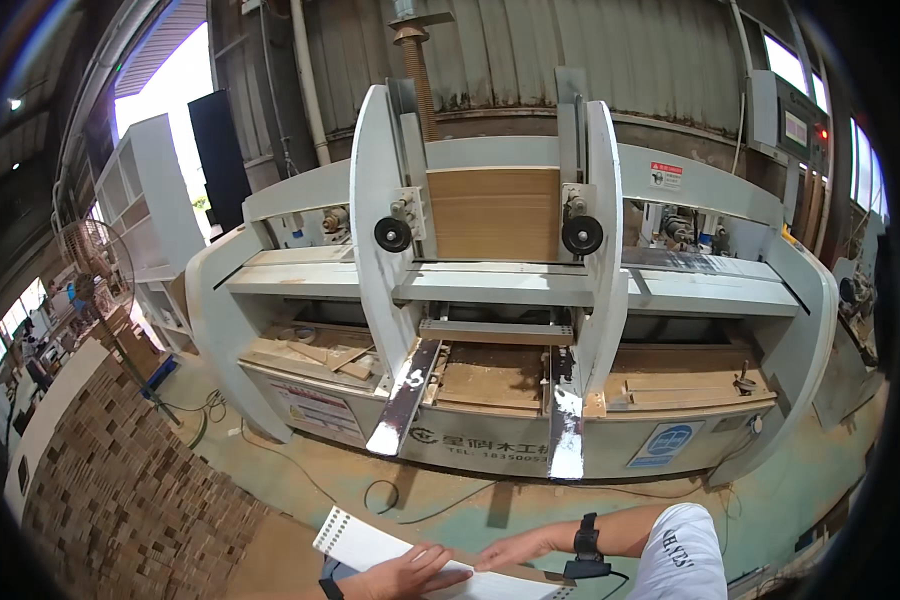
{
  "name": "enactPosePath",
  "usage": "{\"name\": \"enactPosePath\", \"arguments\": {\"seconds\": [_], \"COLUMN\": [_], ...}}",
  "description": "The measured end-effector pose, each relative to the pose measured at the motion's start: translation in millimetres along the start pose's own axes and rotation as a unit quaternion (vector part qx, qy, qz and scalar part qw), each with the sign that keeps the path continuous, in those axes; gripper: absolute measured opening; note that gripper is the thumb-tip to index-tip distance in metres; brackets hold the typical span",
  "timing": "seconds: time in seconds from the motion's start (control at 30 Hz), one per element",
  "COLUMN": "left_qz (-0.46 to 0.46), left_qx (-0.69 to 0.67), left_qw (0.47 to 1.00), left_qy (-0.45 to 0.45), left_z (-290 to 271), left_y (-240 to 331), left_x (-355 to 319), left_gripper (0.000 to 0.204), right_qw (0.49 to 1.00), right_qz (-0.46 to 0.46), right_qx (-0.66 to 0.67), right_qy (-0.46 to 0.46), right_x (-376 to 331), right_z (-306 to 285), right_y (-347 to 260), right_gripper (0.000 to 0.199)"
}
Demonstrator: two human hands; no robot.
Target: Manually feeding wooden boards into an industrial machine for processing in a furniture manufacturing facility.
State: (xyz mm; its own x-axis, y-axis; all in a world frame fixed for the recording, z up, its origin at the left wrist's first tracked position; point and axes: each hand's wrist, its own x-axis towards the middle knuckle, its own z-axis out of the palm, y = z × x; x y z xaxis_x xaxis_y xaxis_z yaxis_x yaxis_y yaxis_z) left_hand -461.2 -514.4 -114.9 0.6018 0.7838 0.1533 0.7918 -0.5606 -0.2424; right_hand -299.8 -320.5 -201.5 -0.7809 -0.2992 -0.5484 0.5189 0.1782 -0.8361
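Observation:
A long white board (362, 541) lies across the bottom of the view, with rows of small dark holes at both ends. My left hand (411, 575) rests on its middle, fingers stretched toward the right. From the other side my right hand (515, 549) reaches in, its fingers straight and touching the board near my left fingertips. Both hands look open; the undersides of the fingers are hidden. A black strap with a small device (587, 545) is around my right wrist.
Ahead stands a big white woodworking machine (500, 285) with two upright plates, black knobs and two rails (567, 420) jutting toward me. Stacked wood pieces (120, 480) are at the left, near a standing fan (92, 265). Cables (382, 497) trail over the floor.

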Motion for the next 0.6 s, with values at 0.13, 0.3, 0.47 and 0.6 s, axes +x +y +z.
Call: {"name": "enactPosePath", "arguments": {"seconds": [0.13,0.3,0.47,0.6], "left_qz": [0.042,0.025,-0.107,-0.317], "left_qx": [0.066,0.056,0.037,-0.082], "left_qw": [0.996,0.997,0.98,0.912], "left_qy": [0.043,0.052,0.164,0.246], "left_z": [-1,11,15,8], "left_y": [-8,-6,-2,-5], "left_x": [1,12,31,16], "left_gripper": [0.05,0.05,0.05,0.06], "right_qw": [0.949,0.936,0.968,0.876], "right_qz": [0.023,-0.009,-0.161,-0.108], "right_qx": [0.31,0.35,0.114,-0.24], "right_qy": [-0.059,-0.029,0.154,0.405], "right_x": [-13,-38,-76,-122], "right_z": [21,25,-8,-63], "right_y": [9,-9,-25,-35], "right_gripper": [0.06,0.061,0.077,0.091]}}
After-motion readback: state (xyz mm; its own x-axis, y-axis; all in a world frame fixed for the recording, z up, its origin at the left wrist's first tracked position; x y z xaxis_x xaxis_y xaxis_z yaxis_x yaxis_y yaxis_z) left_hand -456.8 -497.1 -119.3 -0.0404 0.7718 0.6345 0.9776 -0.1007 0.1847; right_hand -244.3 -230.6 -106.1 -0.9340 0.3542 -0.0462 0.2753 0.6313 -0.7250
